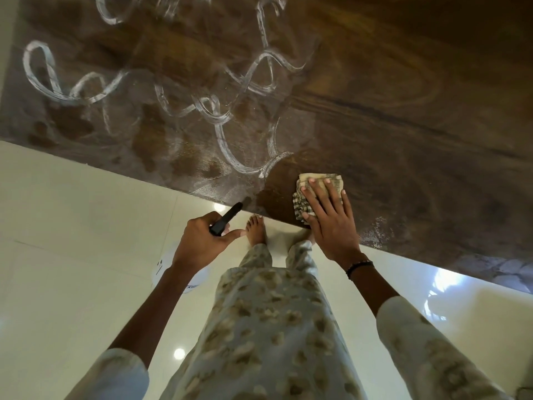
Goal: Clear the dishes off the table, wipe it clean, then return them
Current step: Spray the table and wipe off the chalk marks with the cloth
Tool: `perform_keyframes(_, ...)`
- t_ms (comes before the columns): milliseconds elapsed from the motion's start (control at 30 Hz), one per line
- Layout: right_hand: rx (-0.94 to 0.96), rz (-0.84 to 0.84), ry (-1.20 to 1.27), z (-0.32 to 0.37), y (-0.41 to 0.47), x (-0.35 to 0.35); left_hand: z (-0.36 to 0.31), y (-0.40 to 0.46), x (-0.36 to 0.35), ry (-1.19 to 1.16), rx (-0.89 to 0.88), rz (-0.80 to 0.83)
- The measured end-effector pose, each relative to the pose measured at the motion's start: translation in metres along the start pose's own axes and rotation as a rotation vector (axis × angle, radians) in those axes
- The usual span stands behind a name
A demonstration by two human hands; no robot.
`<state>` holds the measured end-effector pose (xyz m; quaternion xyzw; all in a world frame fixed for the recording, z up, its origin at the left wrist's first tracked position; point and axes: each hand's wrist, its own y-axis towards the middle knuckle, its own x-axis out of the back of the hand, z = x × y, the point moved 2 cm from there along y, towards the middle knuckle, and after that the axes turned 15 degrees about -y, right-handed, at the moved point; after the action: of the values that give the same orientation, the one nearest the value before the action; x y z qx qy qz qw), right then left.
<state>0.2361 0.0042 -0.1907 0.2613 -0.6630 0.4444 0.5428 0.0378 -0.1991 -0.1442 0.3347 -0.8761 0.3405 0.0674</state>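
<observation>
Wiping step, dishes already off; none in view on the wooden table (375,82).

Your right hand (328,217) lies flat, fingers straight and spread, pressing the folded striped cloth (317,186) onto the table just inside its near edge. Your left hand (202,241) is off the table, below that edge, fingers curled round a black nozzle (227,219) whose tip points at the edge; a white bottle (161,269) shows partly behind the wrist. I cannot tell whether nozzle and bottle are one item.

Surface state: dark, clean-looking patch beside the cloth. Farther in from the near edge and to the cloth's left, white looping streaks (230,82) and a hazy film cover much of the table. Small white residue also sits at the near edge to the cloth's right, and more at the far right end.

Method notes, as judgement:
- Keep the palm flat so the cloth's whole face bears down.
- Work from the clean patch outward into the film in overlapping passes; the loops suggest gaps otherwise.
- Refold to a fresh face once the cloth loads up.
- Finish by running along the near edge; residue collects there.
- Keep the nozzle pointed away from the floor tiles (72,197), which look glossy and would be slippery under your bare foot (255,232).
</observation>
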Motion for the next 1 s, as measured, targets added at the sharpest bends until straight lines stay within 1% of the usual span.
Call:
perform_keyframes(167,-0.014,-0.023,0.022,0.02,0.037,0.013,-0.003,0.007,0.005,0.014,0.001,-0.104)
perform_keyframes(333,0.017,-0.03,0.076,0.073,0.071,0.025,-0.011,0.009,0.01,-0.089,-0.047,-0.15)
perform_keyframes(433,0.109,-0.046,0.065,0.102,0.072,0.021,-0.015,0.009,0.012,-0.13,-0.089,-0.163)
perform_keyframes(500,0.221,-0.055,0.025,0.109,0.061,0.018,-0.018,0.011,0.013,-0.132,-0.118,-0.158)
perform_keyframes(567,0.339,-0.071,-0.022,0.097,0.048,0.017,-0.02,0.012,0.013,-0.118,-0.129,-0.156)
perform_keyframes(633,0.384,-0.097,-0.053,0.071,0.039,0.013,-0.022,0.014,0.013,-0.142,-0.104,-0.149)
perform_keyframes(733,0.302,-0.082,-0.055,0.041,0.046,0.013,-0.027,0.017,0.012,-0.17,-0.085,-0.148)
perform_keyframes(800,0.216,-0.075,-0.022,0.043,0.065,0.019,-0.028,0.019,0.013,-0.175,-0.083,-0.168)
perform_keyframes(933,0.047,-0.071,0.076,0.088,0.1,0.033,-0.028,0.023,0.016,-0.155,-0.1,-0.173)
perform_keyframes(1000,0.08,-0.063,0.085,0.115,0.101,0.034,-0.029,0.025,0.017,-0.169,-0.105,-0.175)
